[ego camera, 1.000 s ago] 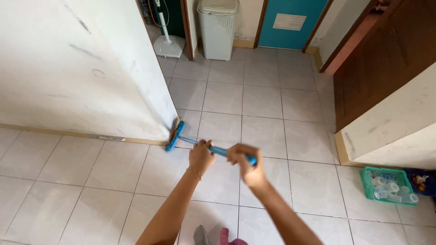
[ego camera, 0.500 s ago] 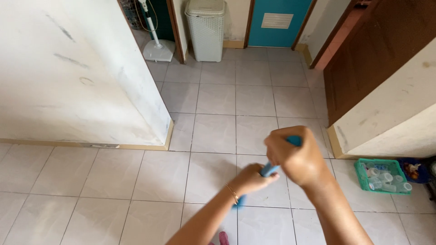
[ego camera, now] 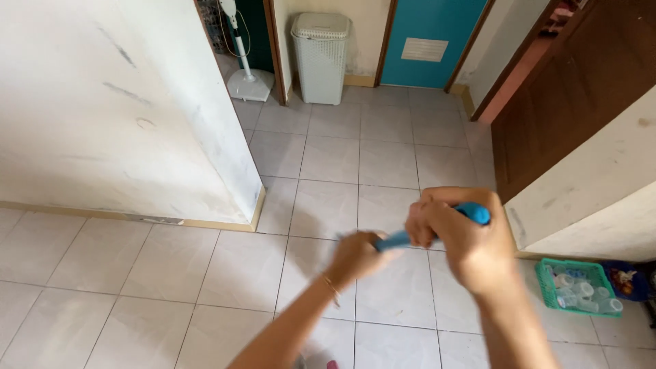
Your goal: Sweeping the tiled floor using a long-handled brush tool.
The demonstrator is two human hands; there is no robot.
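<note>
Gripping a blue broom handle [ego camera: 437, 225] with both hands, the person stands over the pale tiled floor [ego camera: 328, 157]. The right hand [ego camera: 461, 236] is clamped near the handle's top end, and the left hand [ego camera: 355, 256], blurred, is closed on it lower down. A green basket of clear cups [ego camera: 577, 287] sits by the right wall; a white hamper [ego camera: 320, 58] stands far back.

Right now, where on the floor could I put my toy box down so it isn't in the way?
Bare tiles lie between the white wall corner and the white hamper, and along the wall's baseboard on the near left. It is crowded by the green basket of cups at right, and under both hands, which grip the blue handle.
</note>
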